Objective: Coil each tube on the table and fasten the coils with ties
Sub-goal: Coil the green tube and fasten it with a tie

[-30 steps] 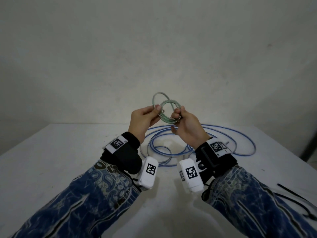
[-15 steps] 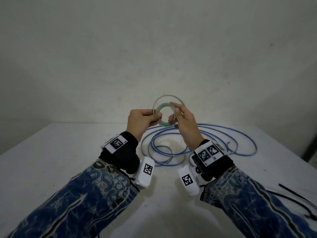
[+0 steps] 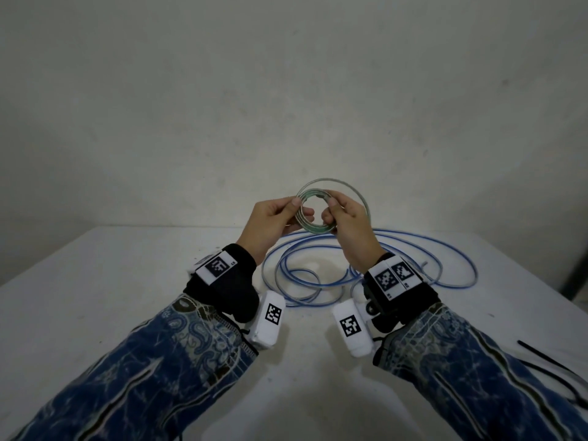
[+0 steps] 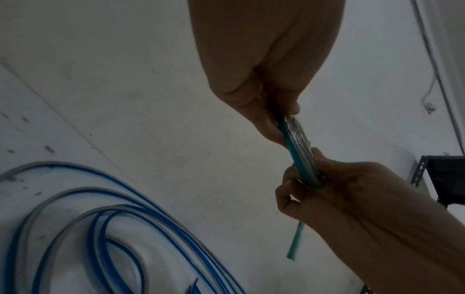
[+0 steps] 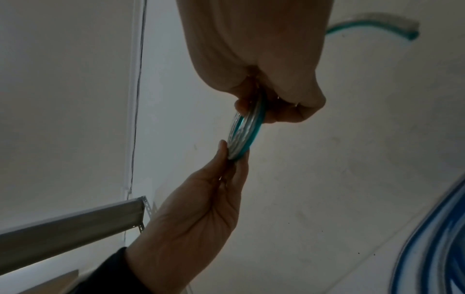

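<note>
A small coil of clear green-striped tube (image 3: 313,226) is held up in the air above the white table (image 3: 95,297). My left hand (image 3: 276,217) pinches its left side between thumb and fingers. My right hand (image 3: 342,218) pinches the right side. One outer loop (image 3: 356,191) stands wider than the rest. In the left wrist view the coil (image 4: 300,153) is edge-on and a loose green end (image 4: 295,241) hangs below my right hand. The right wrist view shows the coil (image 5: 245,132) between both hands. A long blue-striped tube (image 3: 381,268) lies in loose loops on the table behind my wrists.
Black cable ties (image 3: 553,367) lie on the table at the right edge, beside my right sleeve. A plain wall stands behind the table. A metal shelf rail (image 5: 75,220) shows in the right wrist view.
The coil has turned from tilted to facing me. Both hands have shifted their pinch round it, and an outer loop has sprung wider on the right.
</note>
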